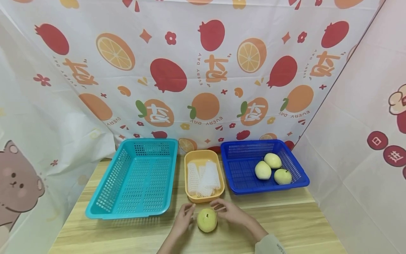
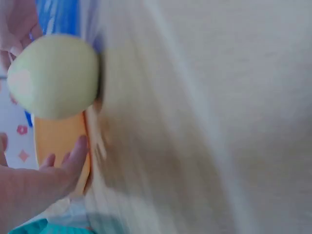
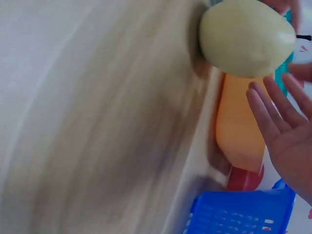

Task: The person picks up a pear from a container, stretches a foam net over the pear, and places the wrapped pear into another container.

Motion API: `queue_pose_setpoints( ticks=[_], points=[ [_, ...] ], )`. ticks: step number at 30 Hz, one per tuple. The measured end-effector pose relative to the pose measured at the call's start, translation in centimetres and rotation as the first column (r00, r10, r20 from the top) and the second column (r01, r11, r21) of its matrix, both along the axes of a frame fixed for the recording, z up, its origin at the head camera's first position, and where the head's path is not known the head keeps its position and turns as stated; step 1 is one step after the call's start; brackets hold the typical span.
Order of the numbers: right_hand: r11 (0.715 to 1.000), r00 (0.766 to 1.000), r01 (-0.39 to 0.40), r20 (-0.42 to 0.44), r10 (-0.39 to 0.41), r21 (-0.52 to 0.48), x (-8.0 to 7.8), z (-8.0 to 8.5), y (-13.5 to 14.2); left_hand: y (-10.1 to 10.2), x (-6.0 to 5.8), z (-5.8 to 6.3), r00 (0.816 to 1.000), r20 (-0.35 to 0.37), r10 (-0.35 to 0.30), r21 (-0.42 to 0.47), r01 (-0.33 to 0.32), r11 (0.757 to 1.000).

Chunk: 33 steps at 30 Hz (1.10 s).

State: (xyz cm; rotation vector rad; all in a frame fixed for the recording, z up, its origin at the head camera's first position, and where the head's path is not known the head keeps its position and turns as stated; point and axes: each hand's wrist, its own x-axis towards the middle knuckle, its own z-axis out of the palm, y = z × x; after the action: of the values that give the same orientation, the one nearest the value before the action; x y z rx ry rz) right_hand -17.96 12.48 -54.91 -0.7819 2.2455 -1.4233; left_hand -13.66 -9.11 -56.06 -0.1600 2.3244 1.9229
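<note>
A yellow-green pear (image 1: 207, 220) stands on the wooden table with its stem up, between the two hands. Just left of it is my left hand (image 1: 184, 219), fingers loosely bent and holding nothing. My right hand (image 1: 233, 213) is on the other side, its fingers spread and extended beside the pear. In the right wrist view the right hand (image 3: 290, 131) shows an open palm apart from the pear (image 3: 246, 39). The left wrist view has the left hand (image 2: 44, 180) near the pear (image 2: 53, 75), also apart from it.
Behind the pear is a small orange-yellow tray (image 1: 204, 200) with white foam net sleeves (image 1: 206, 178). At left stands a teal basket (image 1: 142, 183). A blue basket (image 1: 238, 173) at right holds three pears (image 1: 272, 160). A fruit-print cloth (image 1: 203, 77) hangs behind.
</note>
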Motion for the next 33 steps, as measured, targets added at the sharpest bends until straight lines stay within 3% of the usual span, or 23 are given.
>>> queue_pose_setpoints(
  ticks=[3,6,13,15,18,20,22,27,30,33],
  points=[
    [0.995,0.993,0.094,-0.067,-0.097,-0.035,-0.8,0.3,-0.5,-0.2,-1.1,0.1,0.997,0.003,0.081,0.07,-0.081,0.994],
    [0.979,0.963,0.195,-0.179,-0.202,-0.057,-1.7,0.6,-1.2,-0.1,-2.1,0.2,0.993,0.014,0.116,0.124,-0.117,0.985],
    [0.912,0.842,0.406,-0.367,-0.396,-0.053,-4.0,1.0,-3.2,0.3,-4.3,-0.2,0.987,0.021,0.157,0.174,-0.158,0.972],
    [0.886,0.799,0.464,-0.43,-0.421,-0.005,-4.6,0.8,-3.9,0.4,-4.7,-0.4,0.986,0.005,0.166,0.173,-0.164,0.971],
    [0.852,0.765,0.518,-0.487,-0.421,0.077,-5.0,0.6,-5.0,0.3,-5.0,-0.8,0.983,-0.007,0.185,0.191,-0.18,0.965],
    [0.834,0.756,0.532,-0.528,-0.388,0.148,-5.2,0.4,-5.5,0.3,-5.0,-1.0,0.981,-0.02,0.194,0.205,-0.185,0.961],
    [0.819,0.761,0.53,-0.55,-0.345,0.219,-5.3,0.4,-6.0,0.2,-4.9,-1.2,0.98,-0.027,0.198,0.223,-0.188,0.957],
    [0.744,0.776,0.534,-0.581,-0.244,0.401,-5.7,-0.3,-6.4,0.3,-4.8,-1.4,0.979,-0.043,0.2,0.241,-0.184,0.953],
    [0.711,0.772,0.554,-0.586,-0.246,0.432,-5.9,-0.8,-6.5,0.5,-4.8,-1.3,0.978,-0.031,0.206,0.242,-0.193,0.951],
    [0.709,0.75,0.581,-0.603,-0.274,0.4,-6.0,-1.0,-6.5,0.6,-4.8,-1.2,0.976,-0.025,0.215,0.24,-0.203,0.949]
  ],
)
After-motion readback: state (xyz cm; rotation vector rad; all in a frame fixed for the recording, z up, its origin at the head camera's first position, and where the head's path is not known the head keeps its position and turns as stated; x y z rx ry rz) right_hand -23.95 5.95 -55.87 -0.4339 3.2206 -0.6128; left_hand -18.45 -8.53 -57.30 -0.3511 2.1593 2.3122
